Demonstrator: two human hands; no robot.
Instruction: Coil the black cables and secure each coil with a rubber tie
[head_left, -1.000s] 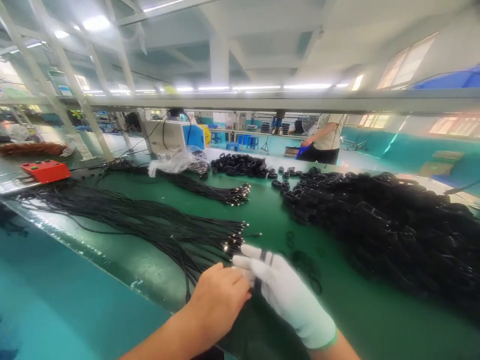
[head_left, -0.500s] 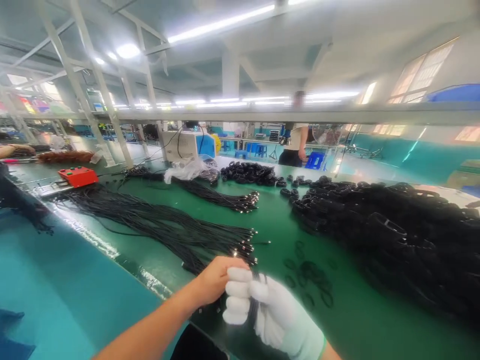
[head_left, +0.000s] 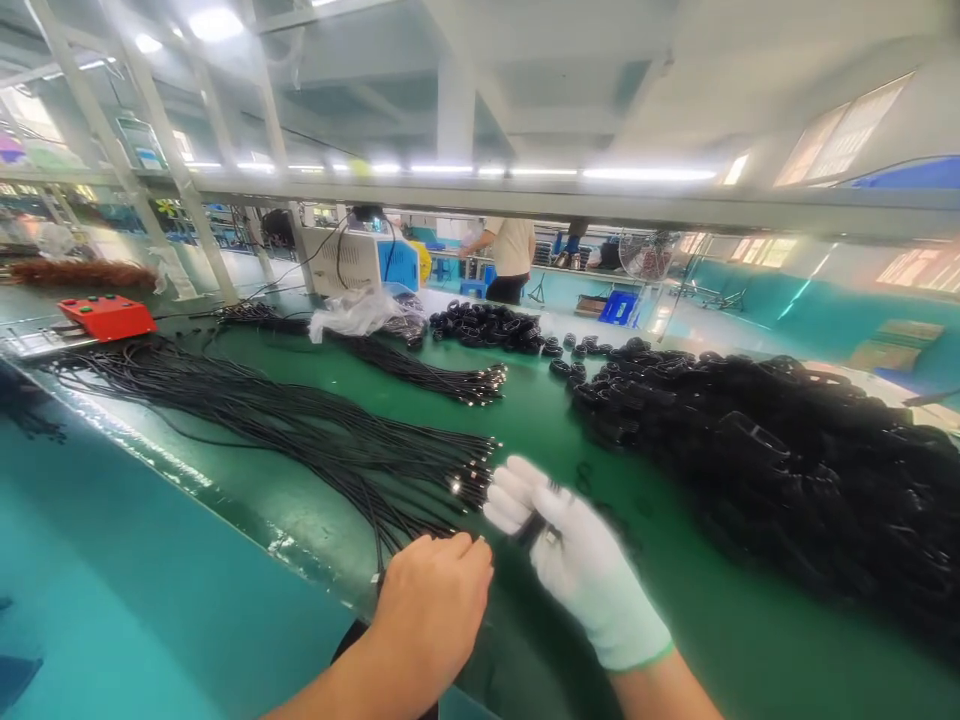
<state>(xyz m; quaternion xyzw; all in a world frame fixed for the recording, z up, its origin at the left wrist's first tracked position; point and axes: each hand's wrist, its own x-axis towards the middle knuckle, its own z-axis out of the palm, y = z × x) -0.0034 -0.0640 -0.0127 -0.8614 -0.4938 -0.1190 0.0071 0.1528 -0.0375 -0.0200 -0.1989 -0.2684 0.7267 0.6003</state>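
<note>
My right hand (head_left: 559,545), in a white glove, is closed around a black cable (head_left: 531,528), seemingly coiled. A small metal connector (head_left: 552,536) shows at the thumb. To its left and nearer to me, my bare left hand (head_left: 435,605) has its fingers bent and pressed together beside the near ends of a long bundle of black cables (head_left: 322,430). What those fingers hold is hidden. Metal plugs (head_left: 472,475) tip the bundle's right end, close to the gloved fingers. Behind it lies a second, shorter cable bundle (head_left: 420,372).
A large heap of black coiled cables (head_left: 720,440) covers the right side of the green table (head_left: 600,650); a smaller heap (head_left: 487,325) stands behind. A red control box (head_left: 109,318), clear plastic bag (head_left: 356,315) and white-and-blue machine (head_left: 360,262) stand at left. A person (head_left: 511,255) is beyond.
The hands have come apart: my left hand has moved down from the gloved fingers to the cable bundle. My right hand has shifted right and up, still gripping the cable. The view has turned slightly.
</note>
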